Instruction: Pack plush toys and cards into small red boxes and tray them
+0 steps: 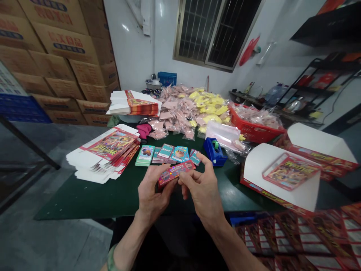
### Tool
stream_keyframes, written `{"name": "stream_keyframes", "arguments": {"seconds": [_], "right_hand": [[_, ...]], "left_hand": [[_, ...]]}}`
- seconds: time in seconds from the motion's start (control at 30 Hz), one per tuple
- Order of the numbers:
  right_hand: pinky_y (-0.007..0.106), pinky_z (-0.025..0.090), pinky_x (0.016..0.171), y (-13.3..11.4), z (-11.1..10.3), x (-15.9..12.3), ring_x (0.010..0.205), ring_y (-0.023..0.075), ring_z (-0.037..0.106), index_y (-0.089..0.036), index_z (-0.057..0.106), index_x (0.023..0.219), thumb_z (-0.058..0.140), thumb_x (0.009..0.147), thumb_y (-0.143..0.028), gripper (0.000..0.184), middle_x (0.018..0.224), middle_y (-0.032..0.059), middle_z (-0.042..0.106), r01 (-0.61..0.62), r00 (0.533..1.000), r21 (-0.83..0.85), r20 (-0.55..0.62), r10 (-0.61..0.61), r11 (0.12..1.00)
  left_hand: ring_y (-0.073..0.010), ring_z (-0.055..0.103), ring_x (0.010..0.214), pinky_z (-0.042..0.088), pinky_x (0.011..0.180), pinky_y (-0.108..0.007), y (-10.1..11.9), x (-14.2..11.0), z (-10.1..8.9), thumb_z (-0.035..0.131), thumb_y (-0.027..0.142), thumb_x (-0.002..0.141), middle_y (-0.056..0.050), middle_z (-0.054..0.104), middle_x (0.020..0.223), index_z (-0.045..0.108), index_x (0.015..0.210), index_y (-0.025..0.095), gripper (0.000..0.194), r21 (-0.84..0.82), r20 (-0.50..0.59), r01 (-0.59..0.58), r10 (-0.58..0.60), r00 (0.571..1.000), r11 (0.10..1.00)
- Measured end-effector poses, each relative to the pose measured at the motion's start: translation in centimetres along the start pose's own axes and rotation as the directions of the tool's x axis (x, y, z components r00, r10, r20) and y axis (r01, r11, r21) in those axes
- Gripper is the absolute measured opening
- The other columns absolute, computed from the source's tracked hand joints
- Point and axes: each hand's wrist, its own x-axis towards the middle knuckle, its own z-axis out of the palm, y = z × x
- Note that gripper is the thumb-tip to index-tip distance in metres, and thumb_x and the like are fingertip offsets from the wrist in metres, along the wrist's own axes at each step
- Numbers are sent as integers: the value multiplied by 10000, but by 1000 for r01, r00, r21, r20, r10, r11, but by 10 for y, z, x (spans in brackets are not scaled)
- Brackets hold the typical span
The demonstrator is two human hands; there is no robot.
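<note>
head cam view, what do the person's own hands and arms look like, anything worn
The left hand and right hand are bare, with no gloves or rings showing. No sleeves are in view on either forearm. The left forearm wears a mottled pale green band at the frame's bottom edge, perhaps a bangle.

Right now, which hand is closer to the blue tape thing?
Right. The right hand is just below and left of the blue tape dispenser; the left hand is farther, beyond it. Both hold a red card pack.
</note>
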Motion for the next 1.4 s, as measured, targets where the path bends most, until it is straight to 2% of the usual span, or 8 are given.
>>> {"name": "stream_keyframes", "arguments": {"seconds": [0.2, 0.4, 0.53, 0.63, 0.7, 0.97, 1.17, 1.4], "right_hand": [[161, 339, 304, 11, -6, 8, 329, 87, 451, -224, 251, 1289, 683, 691, -320, 744, 532, -94, 594, -62, 998, -53, 24, 63, 997], [196, 335, 429, 67, -23, 11, 426, 100, 452, -257, 479, 1165, 694, 675, -261, 536, 490, -106, 484, -7, 995, -457, 82, 51, 889], [260, 408, 580, 58, -74, 7, 613, 145, 534, -259, 562, 1128, 654, 711, -214, 430, 702, -22, 572, 164, 985, -792, 96, -146, 588], [294, 451, 708, 21, -142, 9, 763, 172, 559, -235, 545, 1144, 507, 841, -274, 308, 885, 45, 577, 219, 864, -872, -35, -502, 437], [326, 433, 832, -1, -197, 16, 932, 209, 544, -202, 525, 1163, 415, 885, -280, 309, 994, 91, 567, 79, 795, -957, -109, -597, 279], [295, 416, 829, -7, -369, 57, 989, 213, 546, -157, 615, 957, 432, 844, -223, 225, 1070, 119, 581, -200, 968, -977, -185, -168, -74], [352, 424, 785, 21, -388, 43, 1081, 290, 489, -167, 583, 1051, 489, 805, -286, 288, 1168, 160, 550, -169, 984, -967, -178, 28, -193], [362, 415, 749, 22, -385, 45, 1002, 290, 515, -164, 573, 1070, 400, 843, -258, 300, 1072, 163, 577, -158, 983, -955, -177, 56, -250]], "left_hand": [[-74, 540, 676, 456, 569, -168, 3, 26, -16, 495, 92, 847, 3, 479, 833, 540, 1210, 303, 423, 53, 436, -139, 102, 894, 989], [-143, 616, 755, 506, 638, -232, -3, 26, -16, 588, 236, 809, -37, 606, 881, 578, 1150, 215, 342, 118, 350, -109, 61, 935, 987], [-203, 655, 677, 508, 578, -286, -18, 26, -15, 608, 464, 772, -49, 682, 860, 605, 1059, 221, 376, 357, 255, -194, 104, 961, 914], [-194, 637, 588, 489, 515, -286, -11, 43, -2, 564, 511, 784, -7, 683, 764, 619, 973, 264, 315, 263, 351, -231, 130, 927, 937], [-190, 635, 614, 496, 541, -288, 11, 61, 20, 575, 485, 786, -4, 681, 790, 624, 965, 272, 283, 100, 358, -216, 168, 918, 971], [-147, 579, 799, 482, 693, -250, 108, 103, 213, 651, 233, 774, -20, 588, 868, 633, 974, 199, 204, -310, 539, -250, 387, 748, 917], [-170, 553, 799, 463, 709, -292, 102, 90, 332, 608, 214, 795, -49, 560, 880, 617, 905, 166, 121, -110, 733, -390, 340, 590, 914], [-354, 392, 1175, 292, 911, -562, 96, 90, 383, 543, 200, 818, -189, 492, 1245, 560, 1089, 127, 281, 0, 757, -532, 347, 553, 847]]}}
